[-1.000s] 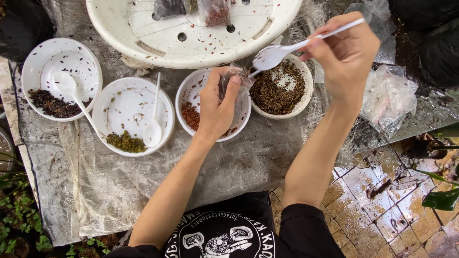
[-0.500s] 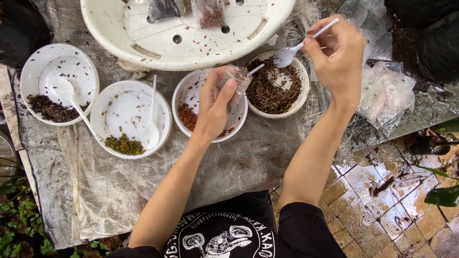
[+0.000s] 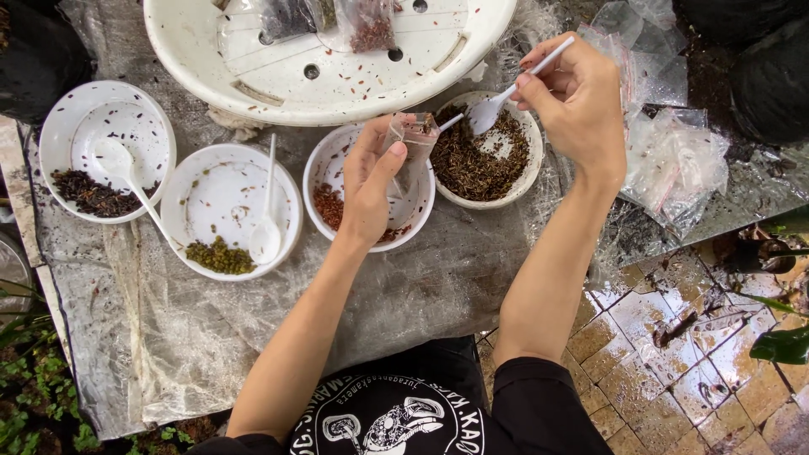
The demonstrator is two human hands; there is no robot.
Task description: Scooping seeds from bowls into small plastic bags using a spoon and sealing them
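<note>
Fingers of left hand [image 3: 368, 190] pinch a small clear bag [image 3: 411, 139] over the red-seed bowl [image 3: 337, 181]; bag contents indistinct. Right hand [image 3: 577, 105] grips a white plastic spoon [image 3: 497, 103], now lowered over the brown-seed bowl [image 3: 489, 164]; spoon load hidden. Big basin [image 3: 329, 59] cut off above.

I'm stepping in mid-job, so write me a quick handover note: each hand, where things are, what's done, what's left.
Left hand pinches a small clear plastic bag open above the white bowl of reddish seeds.
Right hand holds a white plastic spoon over the white bowl of brown seeds.
Done: filled bags lie in the big white tray.
Left: empty bags at the right.
</note>
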